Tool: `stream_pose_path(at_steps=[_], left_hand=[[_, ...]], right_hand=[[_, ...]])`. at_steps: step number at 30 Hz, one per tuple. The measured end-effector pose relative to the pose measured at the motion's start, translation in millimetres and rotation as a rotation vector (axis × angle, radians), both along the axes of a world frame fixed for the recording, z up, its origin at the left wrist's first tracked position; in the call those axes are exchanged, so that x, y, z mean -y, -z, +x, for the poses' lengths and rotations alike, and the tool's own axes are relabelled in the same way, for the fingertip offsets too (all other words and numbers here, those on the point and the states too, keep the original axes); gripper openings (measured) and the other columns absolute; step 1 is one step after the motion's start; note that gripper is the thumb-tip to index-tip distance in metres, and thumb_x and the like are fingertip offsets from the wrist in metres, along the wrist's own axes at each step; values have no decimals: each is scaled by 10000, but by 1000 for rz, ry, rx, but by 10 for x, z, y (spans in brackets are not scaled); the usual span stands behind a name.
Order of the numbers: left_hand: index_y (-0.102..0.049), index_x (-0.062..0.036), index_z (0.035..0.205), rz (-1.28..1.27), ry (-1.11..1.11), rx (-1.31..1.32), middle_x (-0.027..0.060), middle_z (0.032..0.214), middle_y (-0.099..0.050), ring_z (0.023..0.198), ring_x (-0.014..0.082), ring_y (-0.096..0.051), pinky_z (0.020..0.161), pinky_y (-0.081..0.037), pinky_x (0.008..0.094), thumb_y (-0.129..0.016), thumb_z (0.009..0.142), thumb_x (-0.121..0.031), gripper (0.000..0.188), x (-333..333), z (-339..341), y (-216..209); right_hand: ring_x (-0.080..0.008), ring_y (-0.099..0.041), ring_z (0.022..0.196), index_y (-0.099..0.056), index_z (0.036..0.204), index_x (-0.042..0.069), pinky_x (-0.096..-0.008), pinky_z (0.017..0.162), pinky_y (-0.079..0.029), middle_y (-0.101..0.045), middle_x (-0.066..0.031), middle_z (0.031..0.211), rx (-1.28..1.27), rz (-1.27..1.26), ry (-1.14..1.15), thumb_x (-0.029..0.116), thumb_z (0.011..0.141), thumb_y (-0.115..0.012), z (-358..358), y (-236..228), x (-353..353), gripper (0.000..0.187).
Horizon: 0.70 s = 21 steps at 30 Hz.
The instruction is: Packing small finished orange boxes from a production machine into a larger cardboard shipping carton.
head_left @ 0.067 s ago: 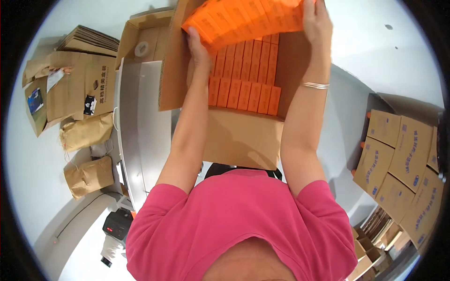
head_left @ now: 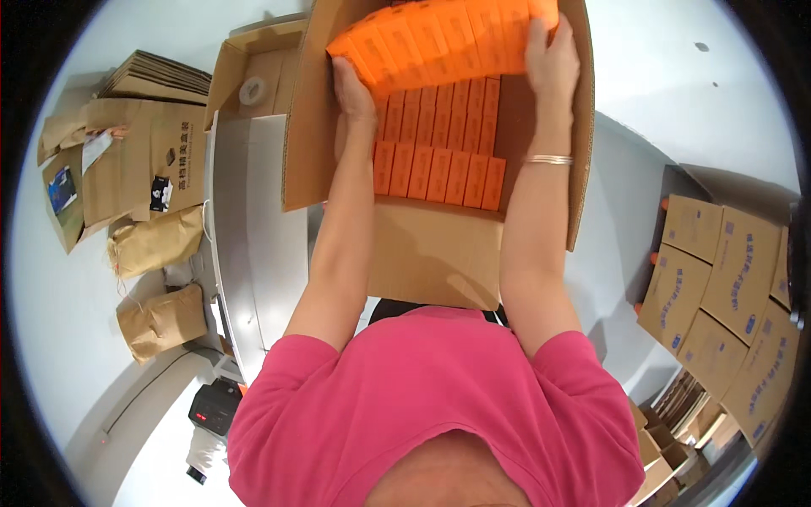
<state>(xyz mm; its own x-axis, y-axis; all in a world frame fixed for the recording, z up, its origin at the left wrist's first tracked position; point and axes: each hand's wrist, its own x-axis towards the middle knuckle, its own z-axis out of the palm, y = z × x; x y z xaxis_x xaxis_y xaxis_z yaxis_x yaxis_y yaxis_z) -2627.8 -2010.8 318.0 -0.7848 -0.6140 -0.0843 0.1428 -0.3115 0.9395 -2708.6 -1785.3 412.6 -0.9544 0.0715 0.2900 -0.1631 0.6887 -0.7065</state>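
Note:
Between my two hands I hold a tilted row of small orange boxes (head_left: 439, 44), pressed together side by side. My left hand (head_left: 353, 89) grips its left end, and my right hand (head_left: 553, 63) clasps the right end. The row hangs over an open cardboard carton (head_left: 304, 127). Inside that carton, below the held row, several more orange boxes (head_left: 439, 176) stand packed in two visible rows. The held row hides the far part of the carton's contents. The carton's near flap (head_left: 435, 253) folds down toward me.
Left of the carton are a grey table (head_left: 274, 194) and another open carton (head_left: 221, 84) with a tape roll (head_left: 253, 90) in it. Flattened cardboard (head_left: 127, 160) and brown paper packages (head_left: 160, 321) lie farther left. Stacked sealed cartons (head_left: 710, 287) stand at the right.
My right hand has moved left and slightly down, inside the carton's right flap. The row of orange boxes has come down a little at its right end.

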Motion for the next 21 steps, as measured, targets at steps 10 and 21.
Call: stream_pose_path(at_steps=[10, 21], left_hand=[[-366, 8, 1263, -1195, 725, 1063, 285, 1250, -400, 1075, 363, -493, 806, -471, 387, -435, 901, -278, 467, 116, 139, 1028], [-556, -4, 1120, -1522, 1148, 1312, 190, 1246, -456, 1049, 291, -520, 813, -458, 365, -579, 798, -185, 370, -70, 568, 312]], right_hand=[[-410, -373, 1202, -67, 1411, 95, -481, 969, -339, -316, -273, 1343, 758, 53, 134, 523, 853, -432, 764, 2019, -187, 792], [-383, -213, 1294, -205, 1353, -57, -494, 1023, -242, -167, -245, 1416, 929, 902, -85, 332, 886, -448, 1021, 1478, 201, 654]])
